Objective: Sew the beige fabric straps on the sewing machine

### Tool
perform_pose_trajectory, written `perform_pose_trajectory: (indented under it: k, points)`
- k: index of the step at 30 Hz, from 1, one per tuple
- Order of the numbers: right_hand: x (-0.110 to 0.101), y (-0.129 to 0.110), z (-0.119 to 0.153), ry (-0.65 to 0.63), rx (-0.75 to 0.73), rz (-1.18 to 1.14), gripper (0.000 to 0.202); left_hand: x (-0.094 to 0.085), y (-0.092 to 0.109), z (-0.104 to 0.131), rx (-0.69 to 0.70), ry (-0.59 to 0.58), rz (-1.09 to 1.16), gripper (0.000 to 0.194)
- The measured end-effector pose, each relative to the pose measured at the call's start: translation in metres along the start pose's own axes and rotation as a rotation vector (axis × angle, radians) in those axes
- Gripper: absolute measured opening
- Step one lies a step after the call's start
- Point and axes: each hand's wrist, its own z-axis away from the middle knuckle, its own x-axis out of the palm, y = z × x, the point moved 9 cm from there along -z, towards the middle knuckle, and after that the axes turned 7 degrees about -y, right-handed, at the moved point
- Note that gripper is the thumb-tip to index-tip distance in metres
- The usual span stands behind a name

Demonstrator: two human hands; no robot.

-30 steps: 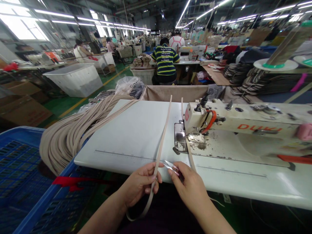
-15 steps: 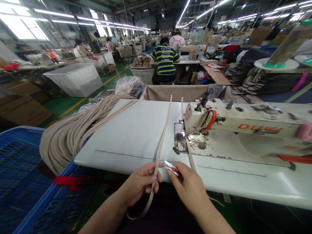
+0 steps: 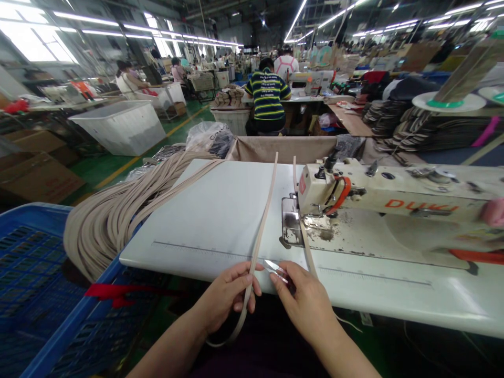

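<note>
- Surface [image 3: 220, 210]: white sewing table stretching ahead of both my hands; sewing machine [image 3: 378, 197] stands beyond my right hand, its needle end just ahead of it.
- Bundle of straps [image 3: 114, 215]: big beige heap well to the left of my left hand, draped off the surface edge over a blue crate [image 3: 35, 273].
- Strap [image 3: 263, 220]: one long beige band running from the far edge of the surface back to my left hand, then looping down below it. Judged light, soft and limp; it sags where unsupported, so best taken flat-on and close to the working point.
- Left hand [image 3: 230, 295]: closed on the strap, thumb and fingers pinching it at the near edge of the surface.
- Right hand [image 3: 305, 299]: closed on small thread snips [image 3: 275, 269], blades pointing toward the strap, tips just beside it; contact not clear.
</note>
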Motion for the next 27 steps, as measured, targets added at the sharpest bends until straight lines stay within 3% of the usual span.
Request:
perform_pose_trajectory:
  k: [5,16,27]
  points:
    - [-0.001,-0.003,0.001,0.009,-0.028,0.017,0.021,0.005,0.002,0.002,-0.009,-0.030,0.142,0.044]
    - [-0.005,-0.016,0.004,0.088,-0.150,0.186,0.014,-0.006,0.009,-0.001,0.079,0.066,-0.245,0.055]
    - [-0.009,-0.028,0.008,0.143,-0.231,0.258,0.011,-0.007,0.011,-0.001,0.121,0.062,-0.298,0.051]
